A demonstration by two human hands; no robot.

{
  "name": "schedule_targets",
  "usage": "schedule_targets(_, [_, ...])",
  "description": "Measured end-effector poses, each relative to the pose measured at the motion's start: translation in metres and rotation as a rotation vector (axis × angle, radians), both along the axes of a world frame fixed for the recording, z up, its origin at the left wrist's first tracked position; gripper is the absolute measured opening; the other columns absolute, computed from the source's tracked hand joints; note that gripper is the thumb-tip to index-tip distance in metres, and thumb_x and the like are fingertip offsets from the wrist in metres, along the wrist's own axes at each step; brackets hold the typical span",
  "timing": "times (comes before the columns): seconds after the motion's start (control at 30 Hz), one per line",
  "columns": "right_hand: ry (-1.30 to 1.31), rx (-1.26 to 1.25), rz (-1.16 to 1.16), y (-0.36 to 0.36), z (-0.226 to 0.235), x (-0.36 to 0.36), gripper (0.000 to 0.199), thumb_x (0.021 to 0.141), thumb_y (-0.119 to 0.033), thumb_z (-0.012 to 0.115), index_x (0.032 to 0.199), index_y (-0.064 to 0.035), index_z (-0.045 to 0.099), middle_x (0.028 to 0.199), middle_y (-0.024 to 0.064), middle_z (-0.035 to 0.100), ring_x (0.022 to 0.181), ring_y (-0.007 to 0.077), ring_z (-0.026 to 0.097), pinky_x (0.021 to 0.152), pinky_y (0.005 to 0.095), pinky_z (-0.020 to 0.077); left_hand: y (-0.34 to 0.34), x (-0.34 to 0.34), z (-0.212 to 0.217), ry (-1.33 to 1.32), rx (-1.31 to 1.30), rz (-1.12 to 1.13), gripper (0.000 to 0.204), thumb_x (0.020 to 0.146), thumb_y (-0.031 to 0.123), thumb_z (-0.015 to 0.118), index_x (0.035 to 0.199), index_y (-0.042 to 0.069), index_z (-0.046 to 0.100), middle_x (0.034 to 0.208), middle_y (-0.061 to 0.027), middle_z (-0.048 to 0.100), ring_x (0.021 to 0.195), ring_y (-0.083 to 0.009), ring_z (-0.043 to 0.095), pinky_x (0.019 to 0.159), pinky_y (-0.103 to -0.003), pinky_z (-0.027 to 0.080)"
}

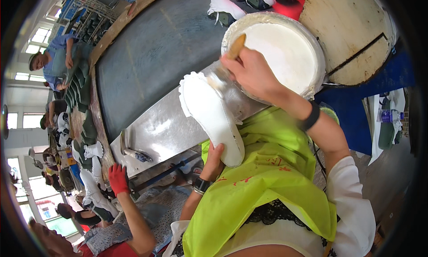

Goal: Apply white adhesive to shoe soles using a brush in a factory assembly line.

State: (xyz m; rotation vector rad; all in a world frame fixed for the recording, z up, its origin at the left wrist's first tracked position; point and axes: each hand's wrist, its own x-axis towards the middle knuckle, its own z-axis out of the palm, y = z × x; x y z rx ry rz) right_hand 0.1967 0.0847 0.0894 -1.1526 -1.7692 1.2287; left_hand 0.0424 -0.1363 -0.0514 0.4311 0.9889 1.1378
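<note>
My left hand (pixel 214 159) holds a white shoe (pixel 209 116) by its heel end, sole turned up toward me. My right hand (pixel 252 72) grips a wooden-handled brush (pixel 232 52) whose bristles rest on the toe end of the sole. Just behind the brush stands a round tub (pixel 312 47) full of white glue. A yellow-green apron (pixel 267 176) covers my lap below the shoe.
A metal shelf (pixel 165 132) edges a dark conveyor belt (pixel 156 47); a small tool (pixel 133 152) lies on it. A neighbour's red-gloved hand (pixel 118 179) is at lower left. Several shoes (pixel 89 163) line the belt's far side, with other workers there.
</note>
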Motion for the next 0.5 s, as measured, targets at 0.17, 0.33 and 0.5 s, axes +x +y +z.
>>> schedule_targets(0.17, [0.191, 0.04, -0.11, 0.002, -0.023, -0.023, 0.024, 0.089, -0.02, 0.057, 0.092, 0.0036, 0.062, 0.076, 0.0203, 0.064, 0.072, 0.0333, 0.064, 0.066, 0.0375, 0.0483, -0.001, 0.003, 0.0, -0.015, -0.046, 0.02, 0.081, 0.082, 0.046, 0.066, 0.141, 0.004, 0.028, 0.133, -0.0096, 0.045, 0.121, -0.0215, 0.047, 0.1, -0.038, 0.04])
schedule_targets(0.33, [0.074, 0.017, 0.016, -0.035, -0.023, 0.009, 0.023, 0.089, -0.018, 0.057, 0.087, 0.004, 0.059, 0.074, 0.0206, 0.062, 0.07, 0.0332, 0.063, 0.065, 0.0377, 0.0473, 0.0, 0.003, 0.005, -0.034, -0.067, 0.027, 0.082, 0.081, 0.046, 0.067, 0.14, 0.004, 0.029, 0.132, -0.0091, 0.046, 0.119, -0.0213, 0.048, 0.101, -0.037, 0.04])
schedule_targets(0.5, [0.184, 0.004, 0.059, -0.021, 0.026, -0.015, 0.026, 0.087, -0.017, 0.061, 0.083, 0.008, 0.059, 0.073, 0.0234, 0.062, 0.069, 0.0332, 0.063, 0.063, 0.0383, 0.0465, -0.001, -0.002, -0.006, -0.011, -0.043, 0.023, 0.073, 0.087, 0.035, 0.063, 0.143, 0.006, 0.026, 0.133, -0.0093, 0.045, 0.12, -0.0206, 0.047, 0.101, -0.037, 0.039])
